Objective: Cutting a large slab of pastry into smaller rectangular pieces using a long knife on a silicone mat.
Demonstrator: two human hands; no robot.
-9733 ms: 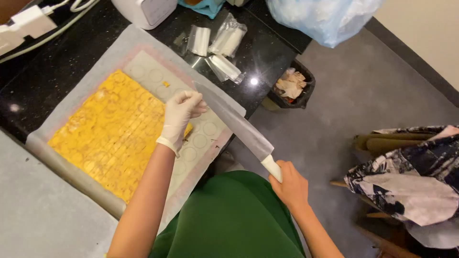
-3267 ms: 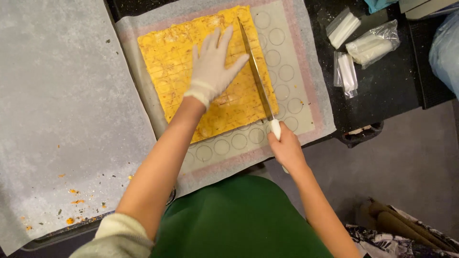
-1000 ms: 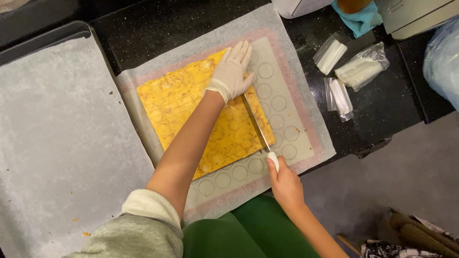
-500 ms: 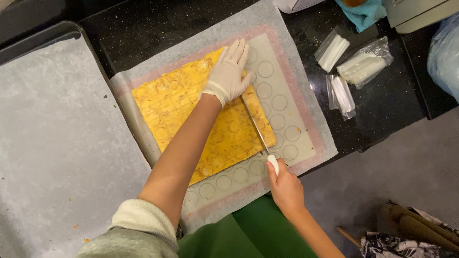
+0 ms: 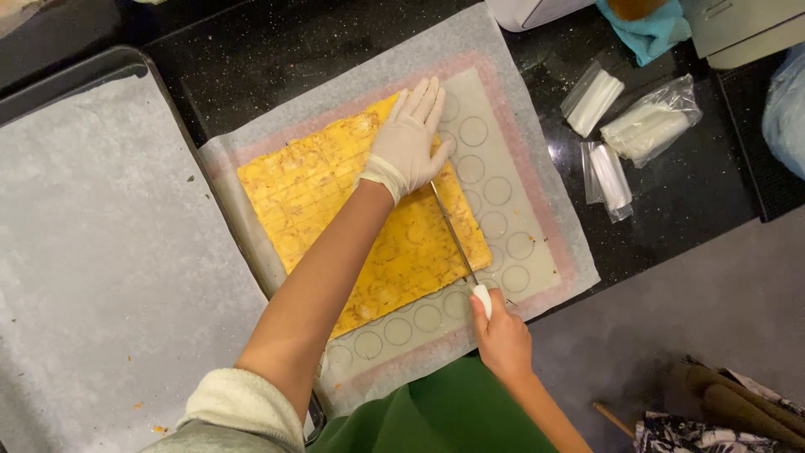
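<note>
A flat yellow dough sheet (image 5: 335,201), scored into small squares, lies on a silicone baking mat (image 5: 503,210) with printed circles, over parchment. My left hand (image 5: 408,138), in a white glove, presses flat on the sheet's far right part. My right hand (image 5: 501,335) grips the white handle of a long knife (image 5: 453,231). The blade runs across the sheet's right side, edge down in the dough, just right of my left hand.
A dark tray lined with grey parchment (image 5: 92,252) fills the left. Clear plastic bags (image 5: 646,126) and a blue cloth (image 5: 650,33) lie on the black counter (image 5: 696,193) at right. Grey floor and patterned fabric (image 5: 721,419) are at lower right.
Over the earlier frames the knife came from the air down onto the sheet's right side, and my gloved left hand stayed on the dough. In the last second little has shifted.
</note>
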